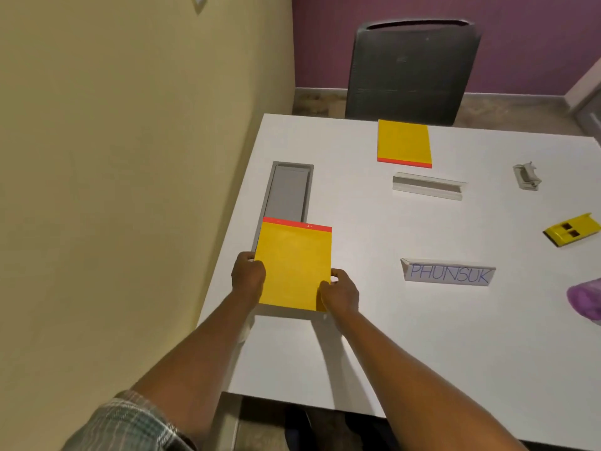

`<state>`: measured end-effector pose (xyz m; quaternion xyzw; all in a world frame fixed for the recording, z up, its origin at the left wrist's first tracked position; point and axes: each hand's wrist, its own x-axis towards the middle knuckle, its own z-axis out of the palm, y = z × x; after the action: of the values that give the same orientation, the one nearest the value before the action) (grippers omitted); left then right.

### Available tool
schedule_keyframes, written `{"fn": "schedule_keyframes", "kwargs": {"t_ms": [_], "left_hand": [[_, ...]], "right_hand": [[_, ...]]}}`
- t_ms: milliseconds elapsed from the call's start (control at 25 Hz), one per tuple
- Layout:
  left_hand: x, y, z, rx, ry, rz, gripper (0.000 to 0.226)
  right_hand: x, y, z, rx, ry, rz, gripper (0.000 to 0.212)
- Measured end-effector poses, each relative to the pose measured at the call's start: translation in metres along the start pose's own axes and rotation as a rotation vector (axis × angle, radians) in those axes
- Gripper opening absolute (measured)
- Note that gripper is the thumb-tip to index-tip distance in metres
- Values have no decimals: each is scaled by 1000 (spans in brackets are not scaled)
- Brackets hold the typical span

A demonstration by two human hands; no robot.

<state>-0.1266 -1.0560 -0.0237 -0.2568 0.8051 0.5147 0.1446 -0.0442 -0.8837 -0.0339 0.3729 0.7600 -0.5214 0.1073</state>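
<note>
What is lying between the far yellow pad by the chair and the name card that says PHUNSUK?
In the head view, a white folded card lies between the far yellow pad and the PHUNSUK name card.

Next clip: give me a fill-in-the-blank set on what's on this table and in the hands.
1. The left hand and right hand grip one yellow rectangular paper notepad; a second yellow notepad lies nearest the dark mesh ____.
2. The folded white paper name card reads ____.
3. The small yellow plastic piece lies on the person's ____ side of the name card.
Missing words: chair; PHUNSUK; right.
</note>
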Motion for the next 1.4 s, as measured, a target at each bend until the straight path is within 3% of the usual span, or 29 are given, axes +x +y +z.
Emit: {"fn": "schedule_keyframes", "kwargs": {"t_ms": [400,800,1000,1160,1400], "left_hand": [[49,-18,-35,347,-102,-132,61],[50,-23,-28,466,-57,-102,68],[34,-8,-18,615,30,140,59],[0,12,10,715,-10,344,58],[-55,27,62,838,-58,490,56]], "right_hand": [[19,-13,66,-199,-66,-41,51],[16,-4,72,-242,-47,-3,49],[7,-4,45,-233,18,-21,55],[-11,1,3,-314,91,-79,56],[-38,20,-59,-409,147,-160,59]]}}
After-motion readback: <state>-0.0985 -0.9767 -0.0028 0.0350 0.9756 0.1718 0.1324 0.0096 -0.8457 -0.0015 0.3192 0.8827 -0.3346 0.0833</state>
